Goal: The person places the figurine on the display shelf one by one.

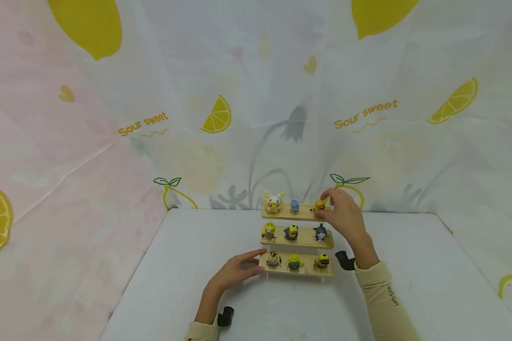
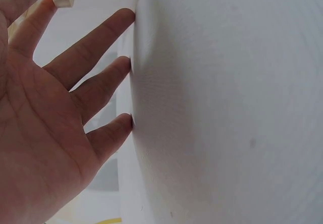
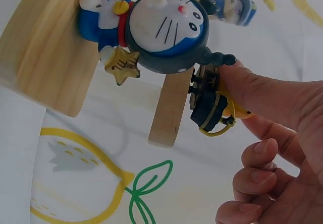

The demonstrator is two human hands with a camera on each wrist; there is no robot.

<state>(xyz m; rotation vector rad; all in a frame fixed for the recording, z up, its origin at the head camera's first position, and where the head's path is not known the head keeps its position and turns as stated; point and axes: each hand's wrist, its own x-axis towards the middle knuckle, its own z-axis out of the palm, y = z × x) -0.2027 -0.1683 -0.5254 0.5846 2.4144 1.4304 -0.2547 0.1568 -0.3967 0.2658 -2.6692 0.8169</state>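
Note:
At the left end of a three-tier wooden display stand (image 1: 298, 269), my left hand (image 1: 238, 271) has its thumb and index finger at the front and back edges of the bottom plank. The other three fingers spread straight, tips on the white surface in the left wrist view. Above the right end of the top plank, my right hand (image 1: 344, 214) pinches a small yellow figurine (image 3: 233, 99) with dark parts between thumb and index finger. A blue Doraemon figurine (image 3: 166, 27) with a star sits in front, on the middle plank. Beside the pinched figurine stands a pale blue figurine (image 1: 295, 206).
A white-and-yellow figurine (image 1: 274, 202) stands at the top left. Several yellow figures share the lower planks, including a caped one (image 1: 291, 232) and a green-and-yellow one (image 1: 294, 261). A lemon-print cloth (image 1: 247, 94) hangs behind the white table (image 1: 187, 246).

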